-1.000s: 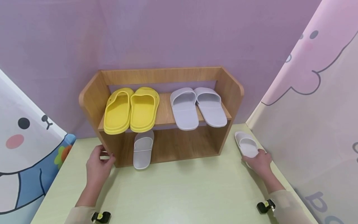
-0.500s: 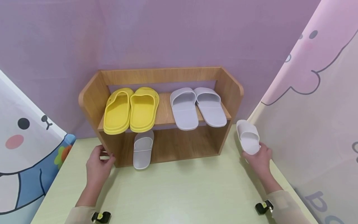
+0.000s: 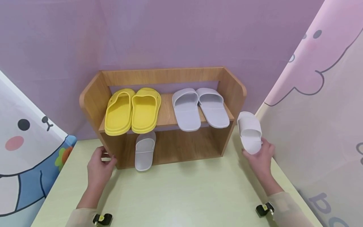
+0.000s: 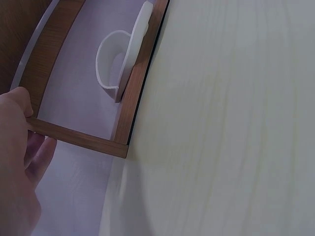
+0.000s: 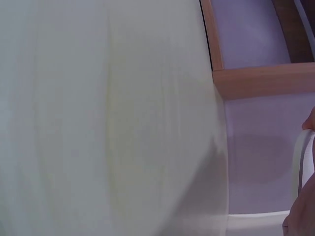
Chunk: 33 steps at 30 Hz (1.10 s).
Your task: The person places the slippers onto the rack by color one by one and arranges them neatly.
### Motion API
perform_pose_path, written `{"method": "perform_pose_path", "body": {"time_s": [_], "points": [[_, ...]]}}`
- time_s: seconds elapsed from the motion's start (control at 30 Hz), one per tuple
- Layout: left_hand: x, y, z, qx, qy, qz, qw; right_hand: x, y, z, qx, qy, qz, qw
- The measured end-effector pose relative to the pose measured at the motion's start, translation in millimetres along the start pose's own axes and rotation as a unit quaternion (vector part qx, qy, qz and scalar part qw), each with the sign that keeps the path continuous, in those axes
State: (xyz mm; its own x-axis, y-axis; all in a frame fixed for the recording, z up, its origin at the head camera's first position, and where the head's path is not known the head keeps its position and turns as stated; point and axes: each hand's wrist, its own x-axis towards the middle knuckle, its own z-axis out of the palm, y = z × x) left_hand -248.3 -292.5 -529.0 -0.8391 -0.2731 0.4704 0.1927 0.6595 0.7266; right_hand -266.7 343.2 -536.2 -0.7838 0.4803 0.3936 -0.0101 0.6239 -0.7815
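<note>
In the head view my right hand [image 3: 261, 156] grips a white slide slipper [image 3: 250, 145] by its heel end, toe pointing away and tilted up, to the right of the wooden shoe rack [image 3: 163, 75]. The right wrist view catches only the edge of this slipper [image 5: 300, 157] and part of the hand. My left hand [image 3: 100, 165] pinches the front edge of the rack's left side panel, thumb inside and fingers outside, as the left wrist view shows. A single grey-white slipper [image 3: 144, 156] lies on the lower shelf at its left, heel slightly over the front edge.
On the upper shelf sit two yellow clogs [image 3: 131, 113] at the left and two pale lilac slippers [image 3: 199, 110] at the right. The rack stands on a pale table [image 3: 181, 192] against a purple backdrop [image 3: 175, 34]. A printed panel [image 3: 317, 132] borders the right side.
My right hand has lifted the white slipper off the table, raising it and tilting its toe upward. My left hand stays on the rack.
</note>
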Motion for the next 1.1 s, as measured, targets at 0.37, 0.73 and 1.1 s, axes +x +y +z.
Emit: {"method": "perform_pose_path", "body": {"time_s": [0.37,0.73,1.1], "points": [[1.9,0.3,-0.1,-0.004,0.001,0.001,1.0000,-3.1,-14.1,2.7,0.018,0.036,-0.026,0.999],[1.4,0.3,-0.1,-0.004,-0.002,-0.002,1.0000,-7.8,-26.5,1.0,0.059,0.062,-0.030,0.996],[0.7,0.0,-0.1,-0.004,-0.003,0.001,1.0000,-12.2,-31.2,1.5,0.127,0.101,-0.098,0.982]]}}
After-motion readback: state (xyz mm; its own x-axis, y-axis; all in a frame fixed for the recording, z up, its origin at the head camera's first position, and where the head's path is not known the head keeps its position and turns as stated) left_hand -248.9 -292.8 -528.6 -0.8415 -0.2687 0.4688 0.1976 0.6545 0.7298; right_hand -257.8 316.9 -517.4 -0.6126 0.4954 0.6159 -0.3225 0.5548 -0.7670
